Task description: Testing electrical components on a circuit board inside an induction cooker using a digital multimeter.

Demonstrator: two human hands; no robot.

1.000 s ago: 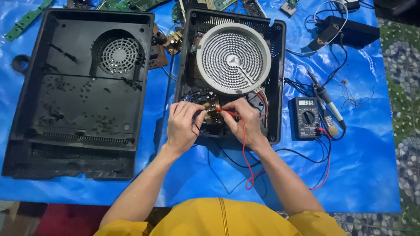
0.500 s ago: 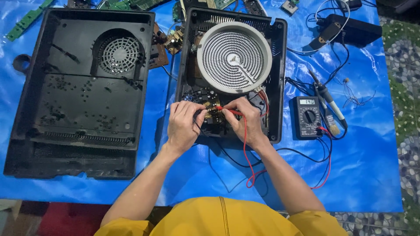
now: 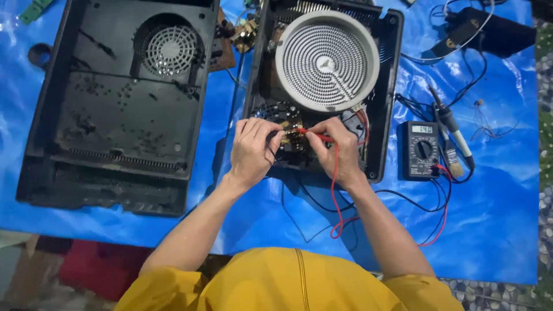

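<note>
Right hand (image 3: 339, 151), red probe (image 3: 315, 136), perhaps touching board (image 3: 288, 138)

Red test probe (image 3: 314, 136) lying near-horizontal over the circuit board (image 3: 288, 135), tip pointing left, its red lead (image 3: 334, 190) trailing down toward the person, board sitting in the open black cooker housing (image 3: 380, 103) just below the round coil heating element (image 3: 326, 59)

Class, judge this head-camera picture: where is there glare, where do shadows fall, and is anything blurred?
Head view: white glare patches on the blue sheet; soft shadow beneath the left hand and right hand; the open black casing is dark, with little detail; the focus is sharp overall, and the multimeter is crisp.
</note>
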